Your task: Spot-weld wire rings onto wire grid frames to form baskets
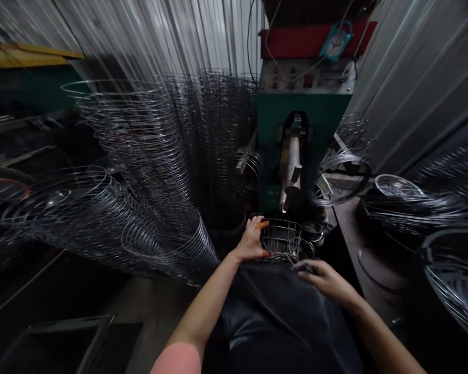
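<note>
A small round wire basket [281, 235] stands in front of my lap, below the green machine's electrode arm. My left hand [251, 241] grips its left side, with orange covers on the thumb and a finger. Just right of the basket's lower edge is my right hand [315, 275], its fingers drawn together and dark at the tips. A thin wire end seems to run from the basket toward those fingertips, but what they pinch is too small to make out. A black apron [281, 306] covers my lap.
The green welding machine [273, 150] rises ahead, its metal arm [293, 161] jutting toward me. Tall stacks of wire rings [148, 140] crowd the left. Wire coils [341, 176] hang right of the machine. A black bucket [448, 244] holding wires stands at far right.
</note>
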